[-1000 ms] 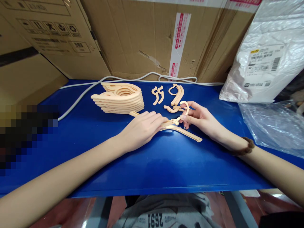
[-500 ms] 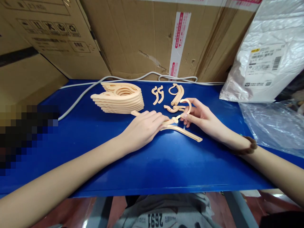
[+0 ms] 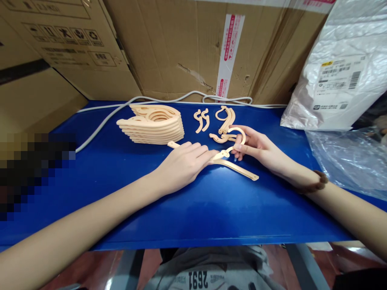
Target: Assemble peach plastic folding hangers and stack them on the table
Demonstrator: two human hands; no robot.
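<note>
In the head view, a beige folding hanger [image 3: 237, 169] lies on the blue table in the middle. My left hand [image 3: 187, 161] is closed over its centre, so the joint is partly hidden; one arm end pokes out to the left and the other arm slopes down to the right. Between thumb and fingers, my right hand [image 3: 261, 148] pinches the curved hook [image 3: 243, 135], which meets the hanger's middle. Just behind the hook sit loose beige hanger pieces [image 3: 219, 139]. A neat stack of folded hangers [image 3: 151, 131] stands behind my left hand.
More loose pieces, two small curved ones [image 3: 205, 121] and a hook with arms [image 3: 230, 119], lie farther back. A white cable [image 3: 104, 131] runs along cardboard boxes [image 3: 169, 48]. At right are a white parcel bag [image 3: 329, 92] and clear plastic film [image 3: 341, 157].
The hook has turned slightly at the hanger's middle, and my right fingers have shifted with it. My left hand stays on the hanger. The view has shifted slightly.
</note>
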